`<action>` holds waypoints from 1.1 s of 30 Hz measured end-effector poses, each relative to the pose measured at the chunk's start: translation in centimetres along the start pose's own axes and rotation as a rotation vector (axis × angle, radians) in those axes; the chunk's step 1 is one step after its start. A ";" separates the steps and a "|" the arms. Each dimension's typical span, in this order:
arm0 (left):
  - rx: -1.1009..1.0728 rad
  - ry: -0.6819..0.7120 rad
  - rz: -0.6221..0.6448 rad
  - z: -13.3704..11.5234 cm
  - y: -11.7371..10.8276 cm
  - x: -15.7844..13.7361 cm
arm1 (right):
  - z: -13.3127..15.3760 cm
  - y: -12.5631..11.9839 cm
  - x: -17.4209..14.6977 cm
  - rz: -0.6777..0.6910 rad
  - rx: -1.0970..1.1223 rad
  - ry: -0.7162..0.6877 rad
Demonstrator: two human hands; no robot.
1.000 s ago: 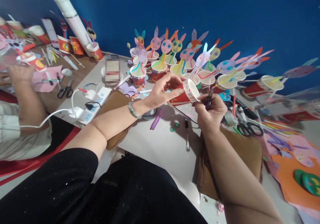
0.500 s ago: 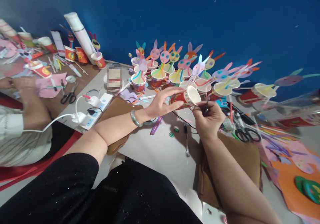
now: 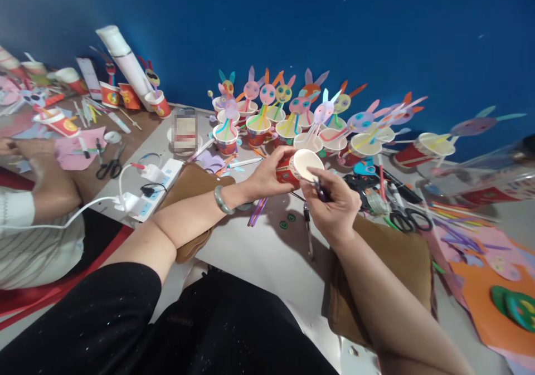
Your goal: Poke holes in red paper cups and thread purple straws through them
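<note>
My left hand (image 3: 265, 177) is closed around a red paper cup (image 3: 287, 173), tilted so its white opening faces me. My right hand (image 3: 332, 208) is closed on a dark slim tool (image 3: 321, 190), mostly hidden by the fingers, so I cannot tell its kind. Its fingertips are at the cup's rim. Below the hands, two small green discs (image 3: 287, 221) and a pen (image 3: 309, 233) lie on the grey table. Behind stand several paper cups (image 3: 258, 132) with colourful rabbit-like paper faces on straws.
Brown cushions (image 3: 384, 269) lie beneath both forearms. At left are a power strip (image 3: 161, 188) with white cables, scissors (image 3: 109, 166) and another person's arm (image 3: 56, 188). At right are black-handled scissors (image 3: 412, 220), straws and orange paper (image 3: 480, 297). A blue wall (image 3: 259, 24) rises behind.
The red cup has moved slightly left and turned its opening more toward me. My right hand has come left to the cup's rim with the dark tool. The view has shifted slightly.
</note>
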State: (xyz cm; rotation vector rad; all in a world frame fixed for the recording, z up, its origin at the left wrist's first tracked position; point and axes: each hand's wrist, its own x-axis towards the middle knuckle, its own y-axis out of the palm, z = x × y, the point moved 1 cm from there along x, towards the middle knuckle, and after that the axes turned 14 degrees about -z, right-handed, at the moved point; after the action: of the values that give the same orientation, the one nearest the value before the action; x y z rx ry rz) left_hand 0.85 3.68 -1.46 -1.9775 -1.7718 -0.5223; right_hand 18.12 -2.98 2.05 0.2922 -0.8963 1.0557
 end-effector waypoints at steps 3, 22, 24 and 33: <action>-0.082 -0.056 0.024 -0.8 -0.2 0.1 | 0.4 -0.2 0.5 -0.131 0.091 0.057; -0.304 -0.241 0.181 -0.5 -1.0 1.0 | -0.9 0.0 1.0 -0.094 0.189 0.063; -0.322 -0.264 0.209 -0.7 -1.2 1.1 | -1.2 0.1 0.9 -0.089 0.183 0.084; -0.568 -0.530 0.256 -1.6 -1.2 1.1 | -2.3 0.7 0.9 -0.089 0.234 0.139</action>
State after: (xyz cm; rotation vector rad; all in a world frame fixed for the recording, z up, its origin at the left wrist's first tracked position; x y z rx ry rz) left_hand -0.25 3.79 0.58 -2.9119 -1.7337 -0.4785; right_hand 18.79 -0.69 1.12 0.4444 -0.6298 1.0856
